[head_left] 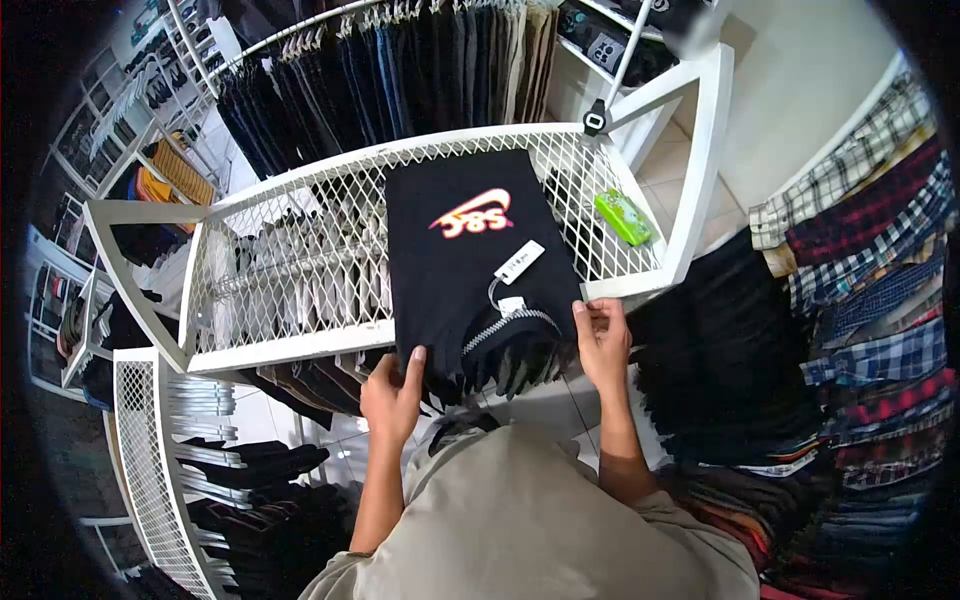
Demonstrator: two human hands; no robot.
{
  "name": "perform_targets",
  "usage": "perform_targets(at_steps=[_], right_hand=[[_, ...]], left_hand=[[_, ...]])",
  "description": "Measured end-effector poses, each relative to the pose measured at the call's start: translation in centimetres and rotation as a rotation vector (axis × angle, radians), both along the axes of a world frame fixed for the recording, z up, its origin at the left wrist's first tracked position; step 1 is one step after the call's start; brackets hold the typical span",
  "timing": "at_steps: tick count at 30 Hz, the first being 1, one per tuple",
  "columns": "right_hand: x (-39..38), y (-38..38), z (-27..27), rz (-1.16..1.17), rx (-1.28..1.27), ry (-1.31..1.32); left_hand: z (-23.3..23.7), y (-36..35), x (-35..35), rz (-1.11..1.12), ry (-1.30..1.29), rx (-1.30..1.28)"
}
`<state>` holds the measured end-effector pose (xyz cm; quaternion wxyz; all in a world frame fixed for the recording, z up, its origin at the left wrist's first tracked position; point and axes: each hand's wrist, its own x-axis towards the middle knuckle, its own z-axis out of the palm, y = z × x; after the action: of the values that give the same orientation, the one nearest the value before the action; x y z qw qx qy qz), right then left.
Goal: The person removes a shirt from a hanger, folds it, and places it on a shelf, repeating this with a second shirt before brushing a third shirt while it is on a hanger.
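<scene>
A folded black T-shirt lies over the white mesh rack top, its collar end toward me and hanging past the near edge. It bears a white, orange and pink printed logo, and a white paper tag rests near the neckline. My left hand grips the shirt's near left edge, thumb on top. At the near right edge, my right hand pinches the fabric between thumb and fingers. Some fingertips of both hands are hidden.
The white mesh rack has raised end frames. On its right side lies a green packet; a black watch is strapped on its far corner. Trousers hang behind, plaid shirts at right, white hangers at lower left.
</scene>
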<state>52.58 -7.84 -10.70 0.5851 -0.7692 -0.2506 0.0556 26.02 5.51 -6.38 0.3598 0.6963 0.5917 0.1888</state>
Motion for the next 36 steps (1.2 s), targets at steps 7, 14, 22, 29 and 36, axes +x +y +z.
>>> perform_targets(at_steps=[7, 14, 22, 29, 36], right_hand=[[0.0, 0.3, -0.9, 0.199, 0.286, 0.401], [-0.9, -0.5, 4.9, 0.044, -0.065, -0.495], [-0.8, 7.9, 6.6, 0.179, -0.521, -0.365], [0.6, 11.9, 6.3, 0.485, -0.284, -0.082], [0.9, 5.6, 3.5, 0.099, 0.069, -0.472]], left_hand=[[-1.2, -0.4, 2.1, 0.127, -0.797, -0.364], [-0.1, 0.0, 1.9, 0.219, -0.928, -0.539], [-1.1, -0.9, 2.0, 0.135, -0.941, -0.529], [-1.5, -1.0, 1.4, 0.111, -0.921, -0.501], [-1.8, -0.5, -0.3, -0.013, -1.015, -0.64]])
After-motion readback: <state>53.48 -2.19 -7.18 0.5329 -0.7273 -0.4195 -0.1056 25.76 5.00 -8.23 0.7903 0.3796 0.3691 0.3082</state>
